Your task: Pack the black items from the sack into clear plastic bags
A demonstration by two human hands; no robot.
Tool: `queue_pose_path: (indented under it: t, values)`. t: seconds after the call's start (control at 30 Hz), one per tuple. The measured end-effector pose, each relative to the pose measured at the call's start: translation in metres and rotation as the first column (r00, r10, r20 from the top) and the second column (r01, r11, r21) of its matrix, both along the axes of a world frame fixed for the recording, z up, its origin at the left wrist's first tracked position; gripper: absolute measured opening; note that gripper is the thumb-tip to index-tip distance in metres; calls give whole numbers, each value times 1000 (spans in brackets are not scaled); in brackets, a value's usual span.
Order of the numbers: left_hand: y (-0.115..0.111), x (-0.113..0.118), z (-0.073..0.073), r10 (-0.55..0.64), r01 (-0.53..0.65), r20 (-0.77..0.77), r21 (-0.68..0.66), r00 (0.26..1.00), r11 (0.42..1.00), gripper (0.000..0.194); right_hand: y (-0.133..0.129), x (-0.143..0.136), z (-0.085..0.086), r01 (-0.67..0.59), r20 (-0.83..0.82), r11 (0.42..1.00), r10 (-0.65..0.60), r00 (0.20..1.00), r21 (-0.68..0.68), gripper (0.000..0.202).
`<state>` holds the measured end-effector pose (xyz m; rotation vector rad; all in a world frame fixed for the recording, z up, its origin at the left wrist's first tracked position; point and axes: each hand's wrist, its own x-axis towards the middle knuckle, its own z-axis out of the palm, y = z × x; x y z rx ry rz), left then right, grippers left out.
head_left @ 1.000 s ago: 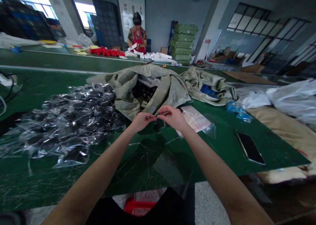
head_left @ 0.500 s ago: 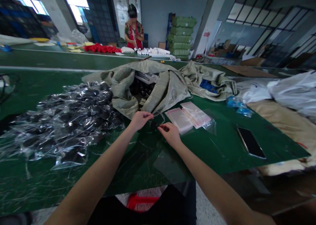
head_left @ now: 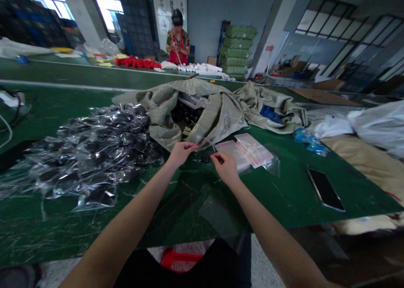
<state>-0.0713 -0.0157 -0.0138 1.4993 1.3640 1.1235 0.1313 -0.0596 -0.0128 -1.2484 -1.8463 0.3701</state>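
Note:
My left hand (head_left: 183,153) is closed in a pinch near the front of an open woven sack (head_left: 217,115) that holds dark round pieces (head_left: 186,113). Close to its right, my right hand (head_left: 224,165) also pinches, at the edge of a dark round piece (head_left: 206,156) that lies between the hands. Thin clear film shows faintly around the fingertips; which hand grips it is hard to make out. Flat clear bags with pink edges (head_left: 255,150) lie just beyond my right hand. A heap of dark pieces in clear bags (head_left: 104,149) spreads to the left.
A phone (head_left: 325,188) lies on the green table (head_left: 284,195) at the right. Behind it are blue wrapped pieces (head_left: 311,141) and a second sack (head_left: 290,111) with blue contents. Across the tables a person in a red apron (head_left: 178,48) stands beside red and white items.
The whole view has shifted slightly. The dark round piece now shows more clearly between my hands, and the dark bit at my left fingertips is no longer visible.

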Motion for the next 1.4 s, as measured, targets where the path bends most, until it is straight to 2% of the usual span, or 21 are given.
queue_pose_path:
  t: [0.1, 0.2, 0.4, 0.5, 0.6, 0.73, 0.8, 0.9, 1.03, 1.23, 1.3, 1.4]
  values:
    - [0, 4, -1, 46, -43, 75, -40, 996, 998, 29, 5, 7, 23, -43, 90, 999, 42, 995, 14, 11]
    - [-2, 10, 0, 66, -56, 140, -69, 988, 996, 32, 9, 11, 38, -54, 134, 998, 51, 990, 22, 9]
    - [-9, 25, 2, 58, -47, 184, -65, 981, 997, 33, 13, 15, 49, -80, 225, 997, 75, 971, 10, 10]
    - [-10, 31, 2, 30, -26, 203, -21, 979, 999, 30, 14, 16, 55, -114, 250, 993, 102, 963, 34, 10]
    - [-10, 33, 3, 50, -53, 205, 8, 977, 999, 25, 17, 20, 57, -135, 248, 990, 124, 961, 27, 9]
    - [-9, 30, 0, 112, -110, 194, -21, 975, 994, 25, 25, 29, 42, -58, 132, 998, 60, 989, -22, 10]
    - [-10, 31, 0, 97, -99, 197, -1, 976, 995, 23, 29, 32, 28, -19, 1, 996, 19, 1000, -84, 12]
    - [-12, 35, 0, 67, -79, 156, 73, 985, 994, 22, 32, 32, 6, -28, -178, 983, -6, 984, -184, 13]
    - [-12, 38, -4, 80, -88, 75, 116, 994, 989, 20, 32, 28, -19, 6, -244, 982, -53, 968, -191, 14]
    - [-2, 33, -27, 41, -41, 87, 3, 995, 999, 19, 43, 29, -49, -126, -448, 917, -63, 892, -379, 24]
    - [-1, 32, -30, 33, -31, 84, -22, 996, 999, 19, 48, 28, -53, -144, -489, 899, -86, 868, -413, 29]
    - [-1, 31, -30, 12, -8, 94, -47, 995, 999, 21, 53, 25, -51, -186, -557, 896, -79, 827, -403, 37]
